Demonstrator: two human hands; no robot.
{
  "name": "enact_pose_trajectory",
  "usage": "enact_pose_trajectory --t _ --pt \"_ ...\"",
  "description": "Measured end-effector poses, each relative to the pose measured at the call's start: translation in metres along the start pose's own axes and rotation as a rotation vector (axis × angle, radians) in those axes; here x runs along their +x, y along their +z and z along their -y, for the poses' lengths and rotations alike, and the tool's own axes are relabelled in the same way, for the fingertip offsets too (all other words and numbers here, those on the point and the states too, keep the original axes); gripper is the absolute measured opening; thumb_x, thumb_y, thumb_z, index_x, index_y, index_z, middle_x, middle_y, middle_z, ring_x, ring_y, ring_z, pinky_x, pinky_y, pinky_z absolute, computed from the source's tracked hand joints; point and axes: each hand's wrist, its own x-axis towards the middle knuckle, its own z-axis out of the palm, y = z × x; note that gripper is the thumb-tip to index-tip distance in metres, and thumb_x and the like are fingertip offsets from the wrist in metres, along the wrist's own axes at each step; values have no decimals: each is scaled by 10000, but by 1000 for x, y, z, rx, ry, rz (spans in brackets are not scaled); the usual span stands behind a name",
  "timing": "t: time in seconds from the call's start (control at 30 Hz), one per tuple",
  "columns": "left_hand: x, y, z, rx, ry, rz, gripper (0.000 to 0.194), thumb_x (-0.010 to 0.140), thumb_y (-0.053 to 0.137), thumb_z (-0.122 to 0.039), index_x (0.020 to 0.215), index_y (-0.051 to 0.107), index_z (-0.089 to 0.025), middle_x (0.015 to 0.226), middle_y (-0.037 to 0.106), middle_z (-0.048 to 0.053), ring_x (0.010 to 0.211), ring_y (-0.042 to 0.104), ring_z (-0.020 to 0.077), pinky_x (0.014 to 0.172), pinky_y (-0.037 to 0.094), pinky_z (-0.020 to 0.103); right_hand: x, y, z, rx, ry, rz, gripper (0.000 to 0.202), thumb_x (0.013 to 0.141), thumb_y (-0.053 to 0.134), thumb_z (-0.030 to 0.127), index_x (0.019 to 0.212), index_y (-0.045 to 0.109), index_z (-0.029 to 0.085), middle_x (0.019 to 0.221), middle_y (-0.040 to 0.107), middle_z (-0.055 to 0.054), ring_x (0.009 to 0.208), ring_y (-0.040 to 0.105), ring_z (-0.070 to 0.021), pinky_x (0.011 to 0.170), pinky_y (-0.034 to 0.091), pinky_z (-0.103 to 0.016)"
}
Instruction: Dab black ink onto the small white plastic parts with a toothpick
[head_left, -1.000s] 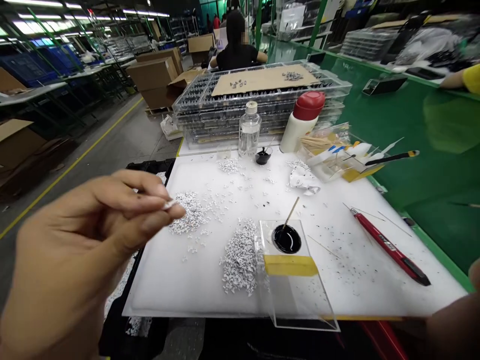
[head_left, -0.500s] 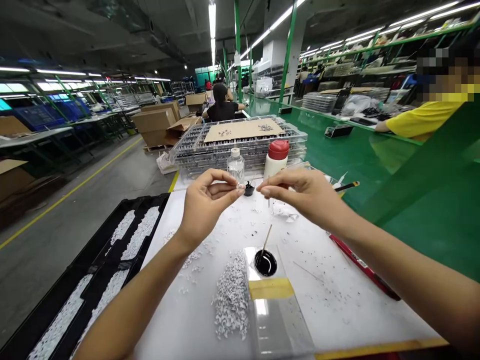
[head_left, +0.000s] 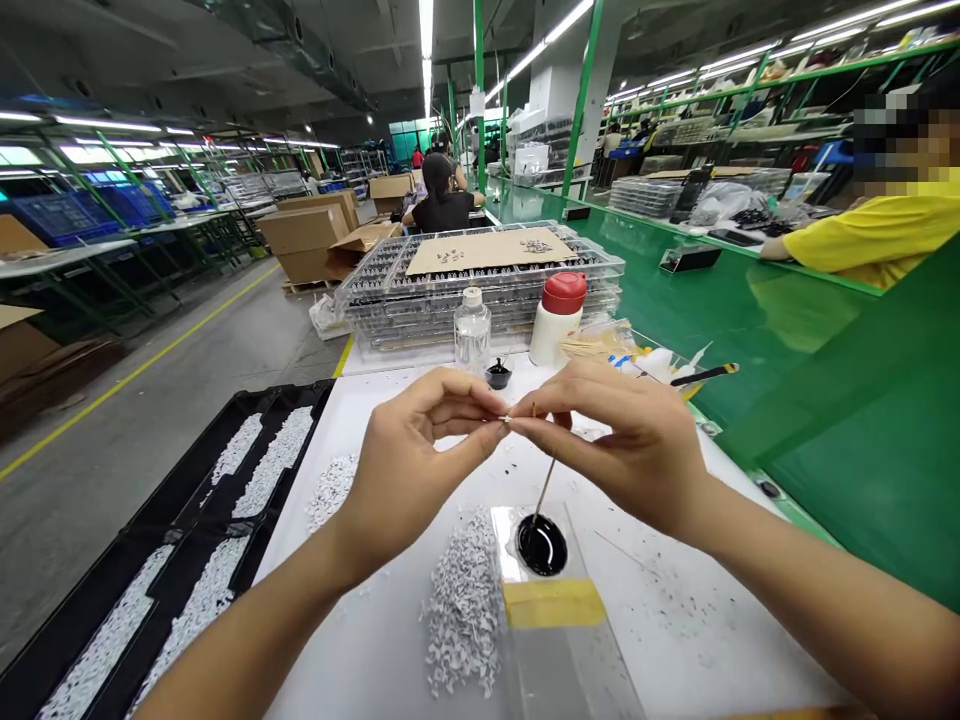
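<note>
A tiny white part is pinched between the fingertips of my left hand and my right hand, which meet over the table. Both hands are closed at thumb and forefinger. A short brown stick end shows among my right fingers; how it is held is partly hidden. Below the hands, a round pot of glossy black liquid sits on a clear plastic case banded with yellow tape. A thin stick leans in the pot. A heap of small white parts lies beside the case.
Behind my hands stand a clear bottle, a small black cup and a white bottle with red lid. Stacked clear trays are at the back. A black tray of white parts lies left. A person in yellow sits right.
My right hand has moved left and my left hand slightly right and down, so their fingertips now meet at the white part. The camera view has shifted slightly.
</note>
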Motion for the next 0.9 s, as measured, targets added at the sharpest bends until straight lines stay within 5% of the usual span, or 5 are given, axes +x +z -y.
enact_pose_trajectory --t 0.47,0.67,0.9 --pt "-33 -3 -11 353 350 85 143 1019 772 -105 1055 782 -243 1019 849 -14 946 798 144 843 674 270 -11 -9 27 110 -30 35 71 1006 809 138 999 744 164 854 800 5 748 687 -87 717 579 -287" --pt "-58 -18 -16 388 369 141 217 967 750 -9 1067 756 -202 1056 805 -12 952 793 88 898 665 146 -28 -18 37 209 148 26 95 997 834 183 1073 785 211 934 824 41 825 750 -74 776 637 -216" --pt "-87 -18 1 305 221 219 173 935 768 -25 1005 771 -184 1009 752 15 842 782 105 715 673 152 -77 -12 37 411 258 -112 437 913 867 45 1309 792 214 891 803 6 764 724 -153 668 603 -353"
